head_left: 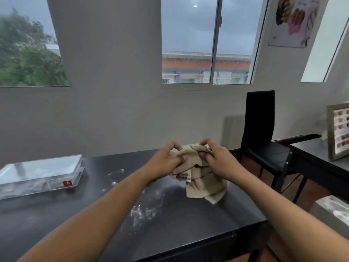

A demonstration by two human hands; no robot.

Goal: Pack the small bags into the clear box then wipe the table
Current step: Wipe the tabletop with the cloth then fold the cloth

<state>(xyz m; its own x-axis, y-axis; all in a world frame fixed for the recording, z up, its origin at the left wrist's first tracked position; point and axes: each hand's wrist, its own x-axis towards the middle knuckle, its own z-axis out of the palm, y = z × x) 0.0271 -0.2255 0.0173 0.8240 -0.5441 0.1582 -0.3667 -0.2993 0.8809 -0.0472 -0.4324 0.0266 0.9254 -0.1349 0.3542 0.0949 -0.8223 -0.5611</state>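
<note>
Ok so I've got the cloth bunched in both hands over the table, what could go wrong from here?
1. The white smears sit nearer you than the beige cloth; wiping only under it may miss them.
2. A wide leftward sweep could nudge the clear box.
3. Wadded between left hand and right hand, the cloth may just smear residue.

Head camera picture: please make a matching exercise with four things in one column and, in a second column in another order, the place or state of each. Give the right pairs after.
Things:
1. beige cloth
2. clear box
3. black chair
4. white smears

Places or states:
A. stands on the floor, right of the black table
B. held bunched up by the left hand and right hand
C. spread on the tabletop, in front of the cloth
D. lies closed at the table's left end

Pairs: 1-B, 2-D, 3-A, 4-C
</note>
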